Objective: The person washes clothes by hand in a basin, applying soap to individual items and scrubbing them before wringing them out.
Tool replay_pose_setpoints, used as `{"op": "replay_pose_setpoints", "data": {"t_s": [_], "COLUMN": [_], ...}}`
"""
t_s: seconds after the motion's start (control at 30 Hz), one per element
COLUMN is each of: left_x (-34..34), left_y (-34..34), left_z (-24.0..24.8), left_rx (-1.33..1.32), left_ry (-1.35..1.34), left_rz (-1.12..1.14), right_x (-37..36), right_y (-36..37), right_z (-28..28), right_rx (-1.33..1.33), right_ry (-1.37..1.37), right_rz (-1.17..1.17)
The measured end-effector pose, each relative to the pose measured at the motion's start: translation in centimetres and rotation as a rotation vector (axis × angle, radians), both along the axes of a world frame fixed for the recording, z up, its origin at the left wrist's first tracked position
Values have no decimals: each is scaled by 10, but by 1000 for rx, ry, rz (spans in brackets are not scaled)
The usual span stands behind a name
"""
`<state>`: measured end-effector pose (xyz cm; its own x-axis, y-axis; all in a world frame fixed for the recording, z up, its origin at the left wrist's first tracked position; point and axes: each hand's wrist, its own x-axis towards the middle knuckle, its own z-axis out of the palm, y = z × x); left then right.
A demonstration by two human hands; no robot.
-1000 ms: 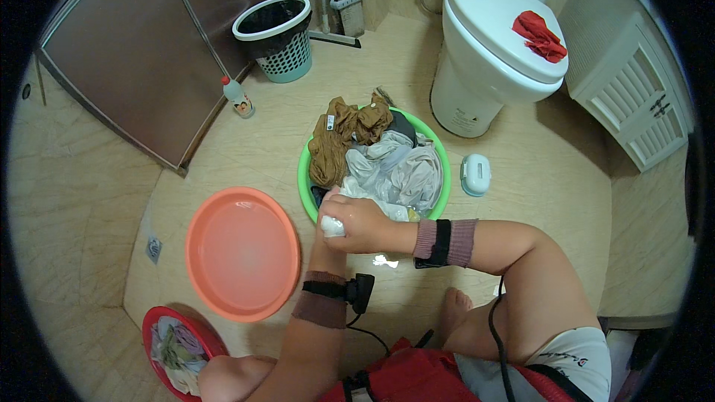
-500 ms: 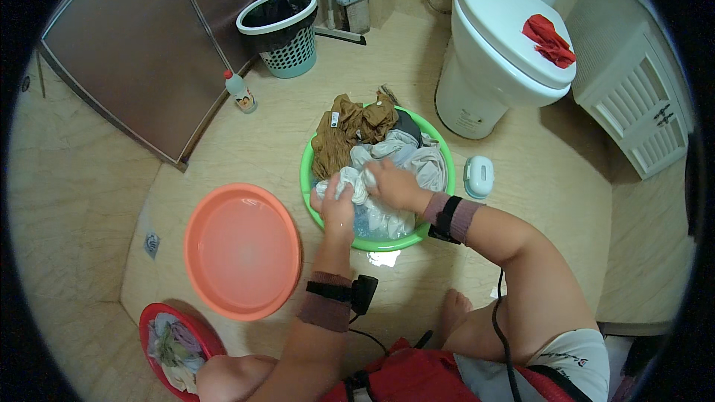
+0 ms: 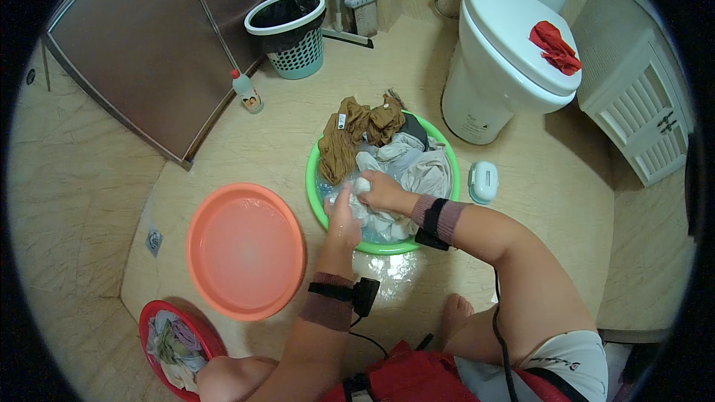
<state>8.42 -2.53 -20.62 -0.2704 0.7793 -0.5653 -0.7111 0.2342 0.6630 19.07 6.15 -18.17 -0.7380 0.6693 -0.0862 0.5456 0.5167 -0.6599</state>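
A round green basin (image 3: 387, 249) stands on the floor before me, full of wet clothes and some water. My left hand (image 3: 344, 217) is inside its near left part, fingers curled on a wet white cloth (image 3: 355, 207). Close beside it my right hand (image 3: 384, 192) is closed round a bunched part of the same white cloth. A brown garment (image 3: 337, 152) lies along the basin's far left side. Pale grey-white clothes (image 3: 426, 173) and a dark piece (image 3: 414, 128) fill the right and far side. My fingers partly hide the cloth.
An orange basin (image 3: 246, 253) stands to the left, a red basin (image 3: 214, 333) of clothes at lower left. A white-and-blue soap box (image 3: 483, 182) sits right of the green basin. Beyond are a bottle (image 3: 246, 94), a bin (image 3: 296, 58) and a toilet (image 3: 477, 89) with a red cloth (image 3: 555, 49).
My hands have drawn closer together, the right one moving left and the left one slightly toward me. The white cloth between them is bunched tighter. The view has shifted slightly.
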Motion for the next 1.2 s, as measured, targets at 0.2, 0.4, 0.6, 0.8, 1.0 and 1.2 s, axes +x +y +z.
{"op": "replay_pose_setpoints", "data": {"t_s": [0.2,0.4,0.6,0.8,1.0,1.2], "left_x": [-14,2,13,-1,16,3], "left_y": [-16,-14,3,-4,-13,-2], "left_z": [11,-6,10,24,50,-18], "left_rx": [352,633,276,-38,-249,-170], "left_ry": [-411,-548,-189,279,237,99], "left_rz": [35,-61,9,-12,-251,-143], "right_x": [-8,-9,21,26,27,3], "right_y": [-65,-66,20,4,-29,2], "right_z": [73,68,34,25,-4,-36], "right_rx": [25,290,159,185,371,242], "right_ry": [410,294,44,-247,-618,-693], "right_rz": [114,118,-238,-19,278,352]}}
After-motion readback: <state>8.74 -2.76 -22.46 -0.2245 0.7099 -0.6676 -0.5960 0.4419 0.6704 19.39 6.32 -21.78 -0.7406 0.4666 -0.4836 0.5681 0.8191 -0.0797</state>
